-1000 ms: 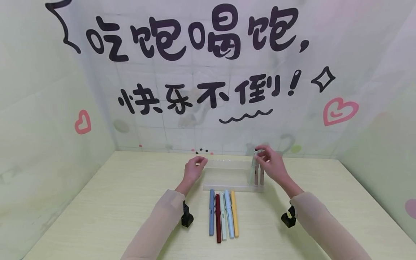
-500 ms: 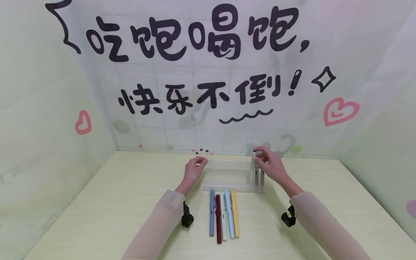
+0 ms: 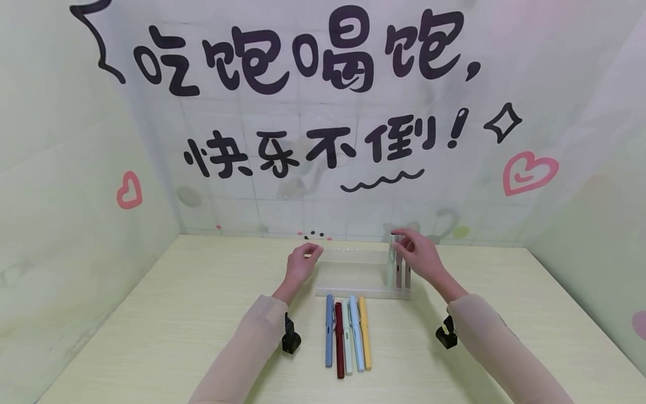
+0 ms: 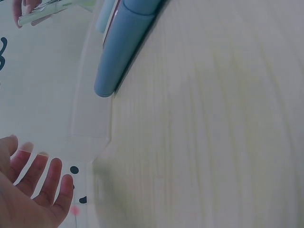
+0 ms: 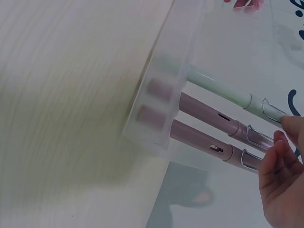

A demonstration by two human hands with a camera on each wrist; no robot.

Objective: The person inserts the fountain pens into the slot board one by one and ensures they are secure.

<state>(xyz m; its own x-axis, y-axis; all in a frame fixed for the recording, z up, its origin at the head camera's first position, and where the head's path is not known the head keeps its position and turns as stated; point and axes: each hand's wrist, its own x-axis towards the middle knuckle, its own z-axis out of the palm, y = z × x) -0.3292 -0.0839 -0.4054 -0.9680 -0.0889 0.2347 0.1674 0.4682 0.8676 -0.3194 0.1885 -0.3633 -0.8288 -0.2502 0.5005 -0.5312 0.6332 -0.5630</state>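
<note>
A clear pen rack [image 3: 353,293] stands on the table with two mauve pens [image 5: 204,112] upright in its right end. Beside them, on their left, a pale green pen [image 5: 218,89] stands with its lower end behind the rack's front rail. My right hand [image 3: 421,255] pinches this green pen at its cap end, thumb and fingertips near the silver clip. At the rack's upper left corner, my left hand [image 3: 303,262] holds the clear edge between thumb and fingers; in the left wrist view some fingers [image 4: 32,175] show at that edge.
Several pens lie side by side in front of the rack: a blue pen [image 3: 329,331], a dark red pen [image 3: 340,339], a pale mint pen [image 3: 347,342], a light blue pen [image 3: 356,336] and a yellow pen [image 3: 365,336]. A printed cloth wall [image 3: 282,219] closes off the back.
The green pen's top has shifted left in my right hand, from leaning over the mauve pens to nearly upright beside them. My left hand and the pens on the table have not moved.
</note>
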